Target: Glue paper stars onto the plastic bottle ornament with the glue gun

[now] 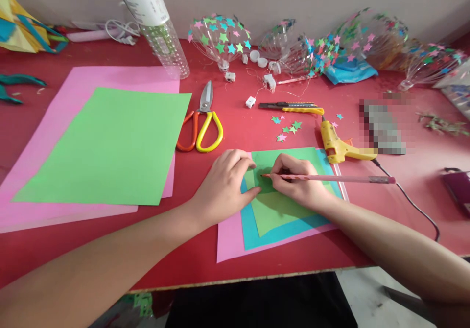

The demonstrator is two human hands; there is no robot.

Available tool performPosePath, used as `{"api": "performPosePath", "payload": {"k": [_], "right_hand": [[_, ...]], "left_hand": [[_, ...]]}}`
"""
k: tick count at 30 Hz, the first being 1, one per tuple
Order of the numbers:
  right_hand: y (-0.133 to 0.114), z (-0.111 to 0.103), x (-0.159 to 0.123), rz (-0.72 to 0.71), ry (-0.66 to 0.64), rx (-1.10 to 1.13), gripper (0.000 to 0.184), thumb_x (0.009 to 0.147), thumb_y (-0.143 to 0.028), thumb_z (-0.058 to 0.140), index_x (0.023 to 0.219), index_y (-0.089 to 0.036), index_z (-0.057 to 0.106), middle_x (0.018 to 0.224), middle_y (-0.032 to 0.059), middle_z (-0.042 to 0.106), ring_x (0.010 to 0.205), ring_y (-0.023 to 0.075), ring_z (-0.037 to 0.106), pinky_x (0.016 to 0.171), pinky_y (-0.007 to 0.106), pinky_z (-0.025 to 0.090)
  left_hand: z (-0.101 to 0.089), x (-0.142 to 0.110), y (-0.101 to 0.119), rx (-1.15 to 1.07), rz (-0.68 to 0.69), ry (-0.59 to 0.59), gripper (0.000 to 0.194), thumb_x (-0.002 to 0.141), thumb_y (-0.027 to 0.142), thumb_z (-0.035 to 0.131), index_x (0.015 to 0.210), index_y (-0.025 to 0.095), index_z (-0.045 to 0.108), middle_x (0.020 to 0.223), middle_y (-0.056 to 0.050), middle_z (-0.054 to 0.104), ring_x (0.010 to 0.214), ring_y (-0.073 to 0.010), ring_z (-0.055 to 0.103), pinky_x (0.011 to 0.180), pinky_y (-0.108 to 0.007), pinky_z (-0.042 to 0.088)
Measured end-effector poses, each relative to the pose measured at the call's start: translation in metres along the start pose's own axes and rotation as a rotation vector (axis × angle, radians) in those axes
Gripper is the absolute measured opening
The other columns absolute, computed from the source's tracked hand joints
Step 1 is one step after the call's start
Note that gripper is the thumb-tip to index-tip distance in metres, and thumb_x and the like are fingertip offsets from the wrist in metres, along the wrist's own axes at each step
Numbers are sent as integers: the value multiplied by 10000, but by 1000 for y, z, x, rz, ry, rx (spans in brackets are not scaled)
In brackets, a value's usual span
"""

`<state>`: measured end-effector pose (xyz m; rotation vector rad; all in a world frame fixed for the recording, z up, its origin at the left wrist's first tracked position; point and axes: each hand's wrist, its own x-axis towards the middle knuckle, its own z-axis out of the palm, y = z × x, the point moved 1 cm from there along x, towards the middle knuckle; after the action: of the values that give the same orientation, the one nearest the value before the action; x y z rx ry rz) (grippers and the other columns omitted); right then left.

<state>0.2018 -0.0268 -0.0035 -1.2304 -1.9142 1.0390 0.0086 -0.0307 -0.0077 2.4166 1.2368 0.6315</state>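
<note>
My right hand grips a pink pencil, its tip on a small green sheet of paper. That sheet lies on a blue sheet and a pink sheet, all near the table's front edge. Resting on the left edge of this stack, my left hand has its thumb and fingers apart and holds nothing. Whatever is drawn under the pencil tip is too faint to make out.
Large green paper overlaps pink paper at left. Scissors, a box cutter, a yellow glue gun with its cord, and small paper stars lie beyond my hands. Star-covered clear plastic shapes and a clear bottle stand behind.
</note>
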Motion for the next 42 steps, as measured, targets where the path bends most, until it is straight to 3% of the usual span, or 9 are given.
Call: {"api": "performPosePath", "payload": {"k": [17, 42], "right_hand": [[1, -2, -2, 31, 47, -18, 135, 713, -125, 519, 653, -207, 430, 561, -63, 441, 511, 73, 372, 481, 203, 304], [-5, 1, -2, -97, -123, -61, 128, 735, -107, 532, 686, -201, 459, 576, -67, 430, 513, 63, 387, 491, 191, 299]], "left_hand": [[0, 0, 0, -8, -12, -6, 274, 793, 261, 687, 1015, 184, 548, 1091, -99, 547, 1069, -285, 526, 905, -455, 463], [0, 1, 1, -23, -9, 7, 251, 793, 235, 673, 1000, 173, 545, 1083, -101, 556, 1054, -279, 535, 900, -447, 467]]}}
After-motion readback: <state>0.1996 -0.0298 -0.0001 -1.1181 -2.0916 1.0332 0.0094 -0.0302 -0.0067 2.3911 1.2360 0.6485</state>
